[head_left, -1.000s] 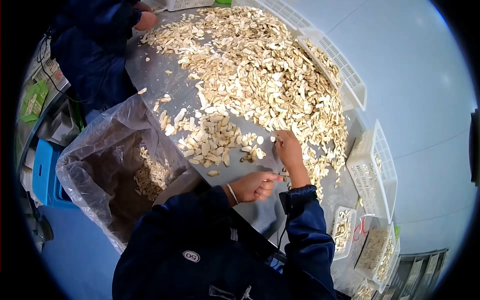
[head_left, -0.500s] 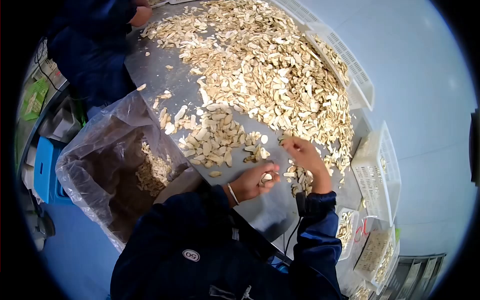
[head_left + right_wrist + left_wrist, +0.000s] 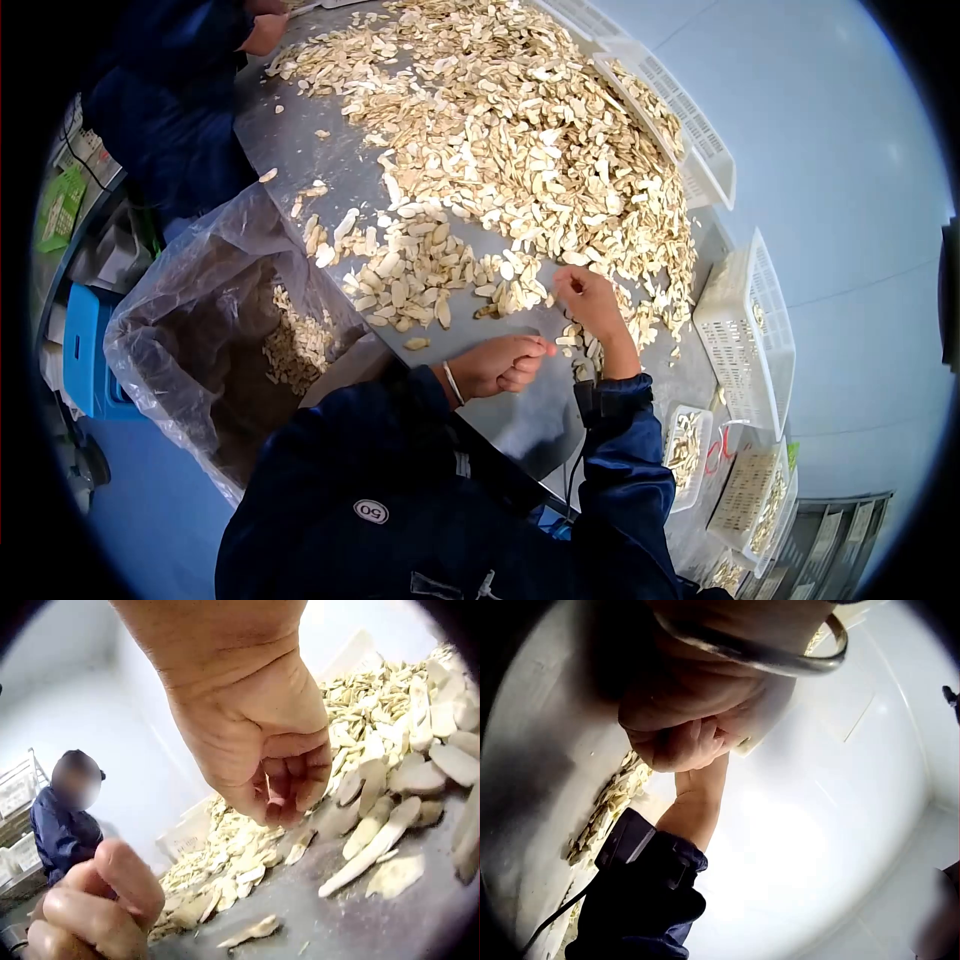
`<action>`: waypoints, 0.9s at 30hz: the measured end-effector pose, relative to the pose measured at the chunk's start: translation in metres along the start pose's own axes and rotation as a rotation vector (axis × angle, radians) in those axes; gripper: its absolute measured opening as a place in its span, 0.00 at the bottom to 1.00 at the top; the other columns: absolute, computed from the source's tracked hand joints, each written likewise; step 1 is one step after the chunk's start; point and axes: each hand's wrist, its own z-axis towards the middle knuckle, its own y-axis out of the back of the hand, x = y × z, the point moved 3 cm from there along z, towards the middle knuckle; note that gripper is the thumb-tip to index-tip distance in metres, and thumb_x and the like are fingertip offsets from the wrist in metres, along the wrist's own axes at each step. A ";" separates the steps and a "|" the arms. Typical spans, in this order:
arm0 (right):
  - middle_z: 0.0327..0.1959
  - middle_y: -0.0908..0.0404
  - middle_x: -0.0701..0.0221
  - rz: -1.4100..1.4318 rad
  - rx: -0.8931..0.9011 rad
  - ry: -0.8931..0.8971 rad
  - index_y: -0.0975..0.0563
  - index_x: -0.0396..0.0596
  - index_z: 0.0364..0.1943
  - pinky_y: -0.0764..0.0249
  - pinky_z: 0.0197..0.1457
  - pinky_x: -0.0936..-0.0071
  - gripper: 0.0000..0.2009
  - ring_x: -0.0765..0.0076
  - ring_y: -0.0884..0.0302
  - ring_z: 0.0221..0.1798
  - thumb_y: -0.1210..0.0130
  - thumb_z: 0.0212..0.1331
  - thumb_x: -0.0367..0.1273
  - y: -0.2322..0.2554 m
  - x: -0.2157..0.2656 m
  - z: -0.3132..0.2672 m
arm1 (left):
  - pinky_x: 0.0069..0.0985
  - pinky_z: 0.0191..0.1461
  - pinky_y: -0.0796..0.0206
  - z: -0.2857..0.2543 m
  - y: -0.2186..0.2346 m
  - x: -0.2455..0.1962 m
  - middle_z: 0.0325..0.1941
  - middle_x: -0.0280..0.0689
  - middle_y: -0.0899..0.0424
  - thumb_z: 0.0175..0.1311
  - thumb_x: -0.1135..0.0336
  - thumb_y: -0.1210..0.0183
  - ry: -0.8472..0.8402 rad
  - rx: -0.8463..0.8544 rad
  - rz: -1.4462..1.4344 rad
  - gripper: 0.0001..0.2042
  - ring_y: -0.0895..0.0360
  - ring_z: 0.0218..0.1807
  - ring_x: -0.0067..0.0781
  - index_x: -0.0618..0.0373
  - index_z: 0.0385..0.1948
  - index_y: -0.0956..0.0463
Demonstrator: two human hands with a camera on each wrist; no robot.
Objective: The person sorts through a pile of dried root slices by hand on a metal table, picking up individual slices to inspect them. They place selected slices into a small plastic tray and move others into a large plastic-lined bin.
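Note:
Pale oval slices with brownish edges [image 3: 520, 150] form a broad pile on a grey metal table [image 3: 470, 345]. My left hand [image 3: 495, 366] is curled into a loose fist above the table's near side, thumb toward the right hand. A small pale edge [image 3: 744, 744] shows beside its fingers in the left wrist view; the slices in its palm are mostly hidden. My right hand [image 3: 592, 300] is at the pile's near edge, palm down. Its fingers [image 3: 307, 776] curl inward with nothing visible between them, close over a few loose slices [image 3: 300, 846].
A plastic-lined bin [image 3: 130, 330] with slices inside stands at the table's left edge. White perforated baskets [image 3: 750, 335] line the right side, along with a small white tray [image 3: 687, 455]. Another person [image 3: 165, 110] works at the far left. A blue container [image 3: 90, 350] is beside the bin.
The left hand has turned and closed over slices that showed in its palm half a second ago. The right hand has moved away from the left, then slightly left along the pile's edge.

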 end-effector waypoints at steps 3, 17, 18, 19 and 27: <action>0.27 0.19 0.64 -0.080 -0.023 0.126 0.19 0.44 0.38 0.26 0.35 0.71 0.08 0.69 0.24 0.28 0.38 0.59 0.33 -0.015 0.020 -0.001 | 0.14 0.19 0.57 0.000 0.001 -0.001 0.21 0.22 0.41 0.77 0.67 0.55 -0.011 0.000 -0.014 0.07 0.49 0.18 0.12 0.55 0.48 0.30; 0.25 0.22 0.75 0.295 0.085 -0.139 0.22 0.40 0.37 0.28 0.31 0.82 0.06 0.83 0.22 0.29 0.39 0.63 0.28 -0.008 0.033 -0.035 | 0.15 0.25 0.51 0.002 0.008 -0.008 0.26 0.23 0.37 0.76 0.63 0.48 -0.400 -0.230 0.093 0.06 0.43 0.23 0.13 0.47 0.49 0.31; 0.25 0.22 0.74 0.307 0.077 -0.137 0.23 0.41 0.37 0.28 0.31 0.82 0.05 0.83 0.22 0.28 0.40 0.63 0.27 -0.007 0.038 -0.040 | 0.15 0.25 0.51 0.002 0.007 -0.008 0.27 0.23 0.36 0.76 0.63 0.48 -0.419 -0.243 0.102 0.06 0.42 0.24 0.13 0.47 0.49 0.31; 0.26 0.22 0.71 0.221 0.064 -0.098 0.23 0.41 0.37 0.27 0.31 0.81 0.05 0.81 0.21 0.28 0.40 0.63 0.27 -0.005 0.044 -0.045 | 0.15 0.26 0.51 0.001 0.007 -0.009 0.27 0.23 0.36 0.76 0.64 0.47 -0.439 -0.256 0.112 0.07 0.42 0.24 0.13 0.47 0.49 0.31; 0.27 0.20 0.62 -0.156 0.031 0.325 0.25 0.43 0.39 0.20 0.36 0.69 0.07 0.58 0.21 0.27 0.39 0.60 0.27 -0.011 0.084 -0.074 | 0.15 0.26 0.51 -0.005 -0.005 -0.010 0.29 0.22 0.34 0.76 0.62 0.47 -0.513 -0.289 0.272 0.07 0.44 0.24 0.10 0.50 0.48 0.29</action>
